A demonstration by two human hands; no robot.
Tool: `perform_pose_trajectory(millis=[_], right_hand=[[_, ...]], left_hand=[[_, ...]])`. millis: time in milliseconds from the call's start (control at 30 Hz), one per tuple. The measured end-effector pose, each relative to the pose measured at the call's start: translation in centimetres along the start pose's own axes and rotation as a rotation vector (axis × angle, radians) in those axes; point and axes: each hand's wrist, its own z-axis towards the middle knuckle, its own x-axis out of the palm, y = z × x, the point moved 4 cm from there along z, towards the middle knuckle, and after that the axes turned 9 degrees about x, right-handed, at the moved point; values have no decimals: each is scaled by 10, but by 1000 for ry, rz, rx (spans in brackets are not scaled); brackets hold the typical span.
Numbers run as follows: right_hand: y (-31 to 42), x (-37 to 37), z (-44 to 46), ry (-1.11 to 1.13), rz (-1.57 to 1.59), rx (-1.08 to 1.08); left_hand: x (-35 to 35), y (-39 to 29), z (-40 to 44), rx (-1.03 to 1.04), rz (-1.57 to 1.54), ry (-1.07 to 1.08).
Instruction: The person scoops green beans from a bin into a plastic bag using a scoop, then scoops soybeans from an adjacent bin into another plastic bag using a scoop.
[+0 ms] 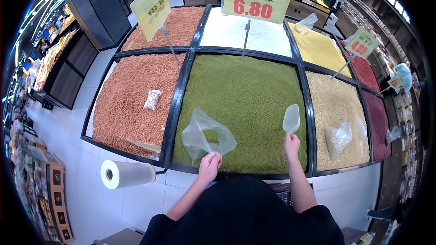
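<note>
My left hand is closed on the edge of a clear plastic bag, whose mouth gapes over the near left part of the green mung beans. In my right hand is the handle of a translucent white scoop, held above the beans' right side with its bowl pointing away from me. No beans can be made out in the scoop or in the bag. A price sign reading 6.80 stands on a thin post at the bin's far edge.
Left is a bin of reddish peanuts with a small filled packet on top. A pale grain bin at right holds a filled plastic bag. Black dividers separate the bins. A bag roll sticks out at front left.
</note>
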Motion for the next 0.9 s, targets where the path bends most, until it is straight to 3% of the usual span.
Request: perform_pose_trajectory(millis=[67,167,400,700,900], right_hand=[[3,3,18,-25,47,93],[-4,14,60,-90,-45,26],[27,46,79,-25,28,120],[66,83,64,132,264,164],[107,80,16,362,398,201]], left_hand=[[0,-1,1,36,9,43],[-3,-1,3,60,30,78],[-8,-6,10,14,31,111],[-13,-8,19,137,146,91],[-13,-9,23,158,113,97]])
